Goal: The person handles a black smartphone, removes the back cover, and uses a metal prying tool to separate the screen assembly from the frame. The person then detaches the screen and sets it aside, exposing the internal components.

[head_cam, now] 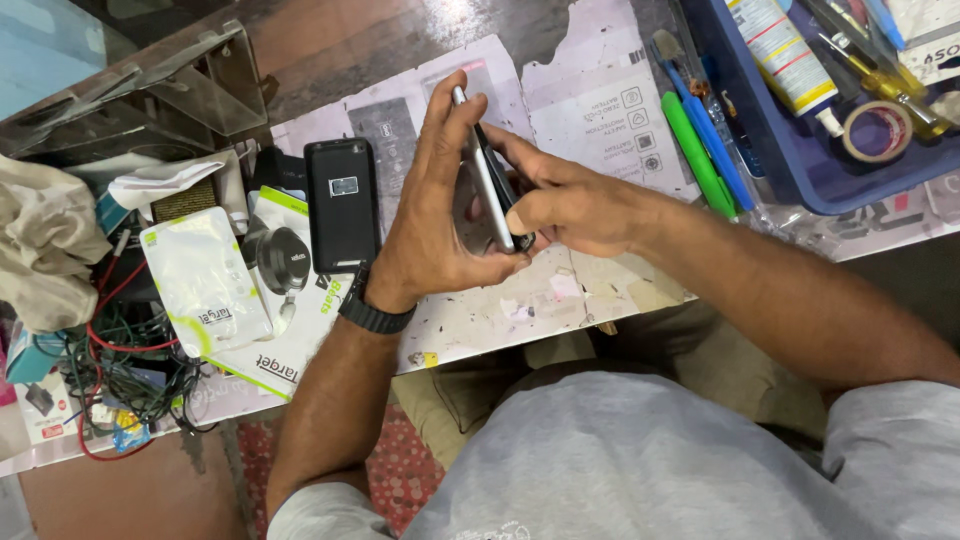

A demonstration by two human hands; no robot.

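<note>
My left hand [432,215] grips a slim silver phone [486,180] held on edge above the paper-covered bench [590,110]. My right hand [565,205] comes in from the right and presses its fingers against the phone's dark face, the thumb near the lower end. A black watch band [375,315] is on my left wrist. A second black phone [342,203] lies flat on the bench just left of my left hand.
White pouches [203,280] and a round black holder [282,258] lie at the left, beside tangled wires [120,365] and a cloth [45,240]. A blue tray [800,160] at the right holds a tube, tape roll and screwdrivers. Green and blue pens [700,150] lie beside it.
</note>
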